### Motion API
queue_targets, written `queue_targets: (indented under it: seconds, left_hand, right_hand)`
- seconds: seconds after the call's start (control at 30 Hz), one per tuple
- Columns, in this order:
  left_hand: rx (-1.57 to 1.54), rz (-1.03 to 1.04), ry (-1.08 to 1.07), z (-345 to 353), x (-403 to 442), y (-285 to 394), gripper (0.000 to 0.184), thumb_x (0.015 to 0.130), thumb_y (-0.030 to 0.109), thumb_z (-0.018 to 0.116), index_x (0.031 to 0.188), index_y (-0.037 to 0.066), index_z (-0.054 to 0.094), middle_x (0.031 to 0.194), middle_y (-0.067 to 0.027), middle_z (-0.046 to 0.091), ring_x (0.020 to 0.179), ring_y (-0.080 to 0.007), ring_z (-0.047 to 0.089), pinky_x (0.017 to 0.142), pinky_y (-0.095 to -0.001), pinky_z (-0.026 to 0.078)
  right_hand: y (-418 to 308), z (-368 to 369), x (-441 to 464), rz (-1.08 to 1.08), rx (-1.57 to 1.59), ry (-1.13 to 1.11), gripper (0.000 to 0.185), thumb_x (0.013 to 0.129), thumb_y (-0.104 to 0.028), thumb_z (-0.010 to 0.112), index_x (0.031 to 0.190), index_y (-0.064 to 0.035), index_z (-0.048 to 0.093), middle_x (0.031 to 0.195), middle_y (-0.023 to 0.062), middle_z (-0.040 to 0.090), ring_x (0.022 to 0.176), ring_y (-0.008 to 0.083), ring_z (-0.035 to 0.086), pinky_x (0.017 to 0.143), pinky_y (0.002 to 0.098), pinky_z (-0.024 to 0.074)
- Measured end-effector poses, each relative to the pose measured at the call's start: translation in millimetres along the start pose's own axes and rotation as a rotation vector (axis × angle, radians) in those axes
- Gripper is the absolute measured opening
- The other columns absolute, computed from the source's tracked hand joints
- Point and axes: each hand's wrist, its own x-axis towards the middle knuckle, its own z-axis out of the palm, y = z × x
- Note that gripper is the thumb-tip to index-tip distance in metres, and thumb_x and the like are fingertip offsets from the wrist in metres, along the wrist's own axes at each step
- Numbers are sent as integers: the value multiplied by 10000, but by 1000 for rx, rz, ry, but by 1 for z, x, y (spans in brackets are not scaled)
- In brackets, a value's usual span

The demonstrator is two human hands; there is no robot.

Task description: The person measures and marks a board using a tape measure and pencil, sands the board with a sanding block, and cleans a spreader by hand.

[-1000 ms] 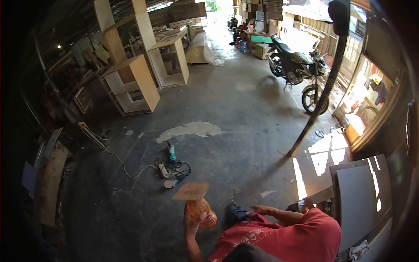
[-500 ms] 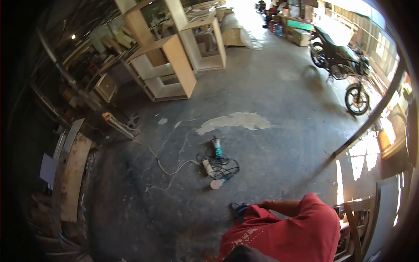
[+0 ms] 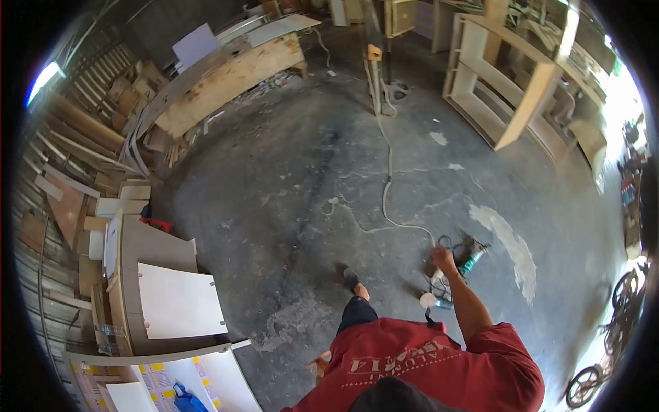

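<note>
Person's right hand (image 3: 443, 259) is showing right of centre, overlapping the top of the white power strip (image 3: 436, 277), with the teal power tool (image 3: 471, 264) lying near it on the floor (image 3: 240, 185). Can't tell if those fingers are gripping anything. Left hand (image 3: 320, 362) is hanging bottom centre, partly hidden, grip unclear too.

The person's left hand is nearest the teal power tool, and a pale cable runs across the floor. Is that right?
Not quite: in the head view, the right hand is nearest the teal power tool, not the left hand. The pale cable does run across the floor.
</note>
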Motion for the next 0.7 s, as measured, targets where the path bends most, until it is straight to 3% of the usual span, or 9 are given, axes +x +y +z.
queue_targets:
  seconds: [0.03, 0.07, 0.17, 0.2, 0.23, 0.27, 0.47, 0.6, 0.7]
  left_hand:
    - [0, -12, -4, -11, 20, 24, 742, 686, 115, 814, 1325, -21, 461, 1209, -130, 598, 1096, -237, 603, 916, -366, 501]
    - [-1, -16, 1, -22, 42, 47, 740, 686, 115, 813, 1323, -21, 463, 1206, -129, 600, 1094, -237, 604, 913, -366, 503]
    - [-6, 15, 19, -60, 120, 127, 731, 687, 114, 810, 1319, -22, 468, 1198, -129, 605, 1086, -238, 609, 902, -366, 509]
    - [-14, 31, 36, -73, 144, 165, 729, 687, 114, 809, 1317, -22, 470, 1195, -129, 607, 1083, -238, 611, 899, -366, 511]
    - [-17, 47, 60, -88, 173, 201, 726, 687, 114, 808, 1315, -23, 471, 1192, -129, 609, 1080, -239, 612, 895, -366, 513]
    - [-35, 67, 91, -102, 200, 238, 723, 687, 114, 807, 1314, -23, 473, 1190, -129, 611, 1078, -239, 614, 892, -366, 515]
    - [-218, 514, 41, -152, 301, 460, 651, 678, 115, 794, 1250, -15, 510, 1055, -90, 650, 916, -200, 651, 774, -343, 548]
    - [-296, 626, 31, -167, 376, 554, 640, 664, 111, 802, 1224, -11, 517, 1005, -79, 651, 852, -176, 646, 740, -337, 548]
    - [-251, 239, -52, -176, 441, 574, 704, 665, 101, 804, 1281, -13, 483, 1081, -99, 641, 923, -197, 651, 782, -361, 555]
  right_hand:
    - [-12, 4, -9, -43, 101, 1, 125, 806, -155, 565, 853, -90, 661, 793, 101, 657, 730, 288, 660, 595, 429, 494]
    - [3, 55, -12, -438, -458, -57, 164, 815, -190, 556, 809, -76, 673, 755, 111, 641, 723, 306, 651, 602, 451, 493]
    - [-22, 70, -33, 126, 299, -669, 291, 906, -292, 533, 970, -61, 698, 962, 47, 698, 870, 219, 662, 758, 407, 527]
    - [-6, 116, -67, 144, 732, -419, 337, 937, -326, 526, 1023, -56, 706, 1031, 26, 717, 919, 190, 666, 809, 393, 539]
    - [-57, 43, -43, 473, 507, -804, 339, 933, -330, 527, 1021, -56, 707, 1030, 35, 716, 924, 200, 665, 813, 398, 537]
    - [-79, 16, -25, 574, 515, -854, 342, 930, -333, 528, 1019, -56, 707, 1030, 45, 714, 928, 210, 664, 816, 402, 536]
    - [-137, -5, 116, 709, 598, -897, 357, 908, -352, 533, 1006, -59, 712, 1027, 101, 706, 954, 271, 657, 834, 430, 529]
    - [-139, 23, 241, 685, 561, -950, 368, 893, -365, 536, 997, -61, 714, 1026, 139, 700, 971, 312, 653, 847, 448, 525]
    - [-134, 41, 357, 607, 497, -969, 376, 882, -375, 539, 990, -62, 716, 1024, 168, 696, 983, 342, 650, 856, 462, 521]
